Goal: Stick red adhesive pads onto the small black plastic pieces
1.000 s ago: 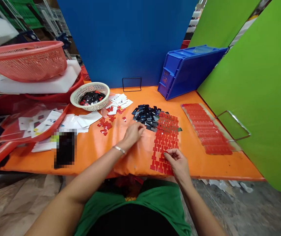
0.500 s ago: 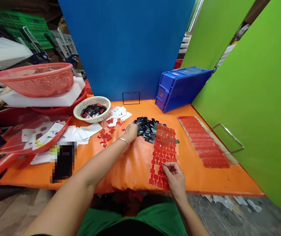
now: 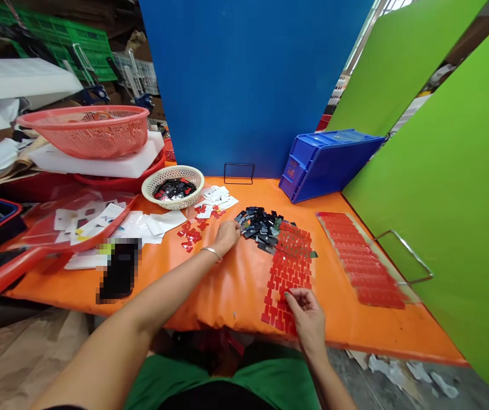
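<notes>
Since the orange table [image 3: 238, 290] has a cover that puckers toward its front edge, I do well to keep the red sheet [image 3: 290, 269] flat, right of centre, its near end close to that edge. Farther back, against the sheet's far left corner, lies a heap of black pieces [image 3: 258, 226]; lifting one at a time by its rim should work cleanest. My right hand [image 3: 308, 316] brings thumb and finger near each other at the sheet's near part, where a light touch should avoid creasing; I cannot tell whether they grip anything. My left hand [image 3: 228, 234] has bunched fingers at the heap's left side, their hold hidden. Compared with a second ago, that hand sits farther left around the heap; my right stays put.
</notes>
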A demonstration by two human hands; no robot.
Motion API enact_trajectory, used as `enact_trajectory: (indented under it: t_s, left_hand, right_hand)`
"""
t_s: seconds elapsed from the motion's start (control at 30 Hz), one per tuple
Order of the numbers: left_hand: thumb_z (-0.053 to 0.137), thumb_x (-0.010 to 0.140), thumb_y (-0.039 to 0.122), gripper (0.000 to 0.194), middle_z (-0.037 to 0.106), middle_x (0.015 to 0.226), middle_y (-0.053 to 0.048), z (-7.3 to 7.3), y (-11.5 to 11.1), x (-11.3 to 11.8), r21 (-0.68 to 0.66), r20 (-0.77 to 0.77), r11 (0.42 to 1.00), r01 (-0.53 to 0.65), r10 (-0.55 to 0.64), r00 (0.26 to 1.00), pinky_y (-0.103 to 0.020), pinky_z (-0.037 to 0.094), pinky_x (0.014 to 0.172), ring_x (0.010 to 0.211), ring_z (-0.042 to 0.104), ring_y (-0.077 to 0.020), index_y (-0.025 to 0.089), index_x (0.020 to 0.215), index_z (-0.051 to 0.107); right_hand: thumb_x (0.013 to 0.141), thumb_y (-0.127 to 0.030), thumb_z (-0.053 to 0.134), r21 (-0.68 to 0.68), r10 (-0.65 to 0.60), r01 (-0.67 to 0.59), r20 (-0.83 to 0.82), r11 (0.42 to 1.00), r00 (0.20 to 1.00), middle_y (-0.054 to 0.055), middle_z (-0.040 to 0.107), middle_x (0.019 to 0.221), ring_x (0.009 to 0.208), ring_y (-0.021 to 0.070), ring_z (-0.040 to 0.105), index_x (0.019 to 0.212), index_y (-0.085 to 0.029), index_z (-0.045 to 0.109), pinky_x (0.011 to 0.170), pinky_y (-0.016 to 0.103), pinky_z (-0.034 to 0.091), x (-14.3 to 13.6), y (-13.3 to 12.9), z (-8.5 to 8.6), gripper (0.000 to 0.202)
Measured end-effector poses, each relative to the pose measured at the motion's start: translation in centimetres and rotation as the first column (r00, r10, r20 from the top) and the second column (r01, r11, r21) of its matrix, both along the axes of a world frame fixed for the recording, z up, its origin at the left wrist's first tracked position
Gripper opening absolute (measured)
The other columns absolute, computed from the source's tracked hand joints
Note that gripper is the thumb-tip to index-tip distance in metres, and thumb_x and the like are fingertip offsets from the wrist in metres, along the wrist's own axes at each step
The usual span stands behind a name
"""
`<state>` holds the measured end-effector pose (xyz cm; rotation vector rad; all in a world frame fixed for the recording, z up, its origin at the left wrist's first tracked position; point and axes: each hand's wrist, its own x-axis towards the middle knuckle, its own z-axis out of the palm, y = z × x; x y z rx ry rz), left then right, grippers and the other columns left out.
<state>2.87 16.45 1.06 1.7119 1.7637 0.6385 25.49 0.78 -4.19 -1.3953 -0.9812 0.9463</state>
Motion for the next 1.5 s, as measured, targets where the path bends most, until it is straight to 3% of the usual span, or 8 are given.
enact_trajectory:
  t_s: [0.1,0.17,0.23,0.3,0.37,0.47,0.87,1.5]
  left_hand:
    - [0.049,0.083,0.015,0.016,0.066,0.075,-0.006,-0.6,-3.7,-0.7,-0.104,0.138,0.994,0.025,-0.011,0.99,-0.026,0.051,0.067,0.073,0.065,-0.0167,0.011,0.085,0.064]
    - [0.046,0.086,0.014,0.016,0.066,0.077,-0.006,-1.0,-6.8,-0.8,-0.237,0.368,0.97,0.056,0.036,0.929,-0.025,0.053,0.067,0.07,0.066,-0.0139,0.01,0.09,0.061]
    - [0.048,0.087,0.012,0.012,0.066,0.08,-0.007,-1.2,-10.0,-0.5,-0.382,0.65,0.919,0.098,0.191,0.736,-0.025,0.054,0.071,0.07,0.066,-0.0117,0.01,0.092,0.058]
    - [0.053,0.084,0.009,0.009,0.067,0.083,-0.008,-1.3,-12.7,0.0,-0.487,0.784,0.861,0.147,0.358,0.507,-0.025,0.055,0.074,0.071,0.067,-0.0107,0.01,0.091,0.058]
    - [0.057,0.08,0.006,0.014,0.068,0.088,-0.009,-1.5,-14.6,0.6,-0.534,0.802,0.828,0.171,0.432,0.413,-0.024,0.055,0.075,0.072,0.067,-0.0104,0.01,0.093,0.059]
    - [0.058,0.076,0.0,0.023,0.069,0.093,-0.01,-1.9,-16.0,1.6,-0.562,0.804,0.806,0.187,0.478,0.354,-0.024,0.055,0.076,0.075,0.068,-0.0121,0.01,0.096,0.061]
    - [0.05,0.078,-0.002,0.024,0.07,0.079,-0.007,-2.5,-16.2,2.3,-0.56,0.803,0.811,0.173,0.478,0.357,-0.019,0.055,0.062,0.064,0.067,-0.0101,0.007,0.094,0.066]
    - [0.057,0.077,0.002,0.023,0.071,0.081,-0.006,-3.3,-16.3,2.2,-0.523,0.826,0.827,0.206,0.432,0.362,-0.022,0.055,0.067,0.064,0.066,-0.0094,0.008,0.096,0.067]
  right_hand:
    - [0.062,-0.041,0.076,-0.015,0.01,-0.01,0.003,1.0,1.0,0.0,0.06,0.068,0.064,0.0142,0.057,0.072,-0.018,0.06,0.062,0.027,0.049,-0.2,-0.1,0.6,0.03]
    - [0.062,-0.04,0.076,-0.017,0.025,-0.025,0.003,1.0,1.0,0.0,0.061,0.069,0.064,0.0142,0.057,0.072,-0.019,0.06,0.062,0.027,0.049,-0.8,-0.2,1.2,0.029]
    - [0.063,-0.039,0.075,-0.017,0.057,-0.057,0.007,0.998,0.998,0.0,0.061,0.07,0.065,0.0141,0.057,0.072,-0.019,0.06,0.062,0.027,0.048,-1.7,-0.4,1.8,0.027]
    - [0.065,-0.039,0.074,-0.018,0.093,-0.093,0.008,0.996,0.996,0.0,0.061,0.07,0.064,0.0141,0.057,0.073,-0.02,0.06,0.061,0.027,0.048,-2.9,-0.6,2.2,0.025]
    - [0.066,-0.038,0.072,-0.017,0.128,-0.128,0.012,0.992,0.992,0.0,0.06,0.069,0.063,0.014,0.056,0.072,-0.02,0.059,0.06,0.027,0.047,-4.1,-0.8,2.4,0.023]
    - [0.069,-0.035,0.07,-0.016,0.168,-0.168,0.02,0.986,0.986,0.0,0.06,0.07,0.065,0.014,0.056,0.072,-0.021,0.057,0.061,0.027,0.047,-5.4,-1.0,2.0,0.019]
    - [0.074,-0.028,0.066,-0.023,0.262,-0.261,0.058,0.965,0.963,-0.002,0.058,0.071,0.062,0.0125,0.054,0.076,-0.021,0.055,0.057,0.026,0.044,-6.4,-0.9,0.5,0.013]
    - [0.073,-0.038,0.067,-0.072,0.274,-0.271,0.026,0.96,0.961,0.001,0.061,0.078,0.06,0.0136,0.057,0.078,-0.022,0.054,0.055,0.029,0.051,-6.6,-1.2,0.3,0.022]
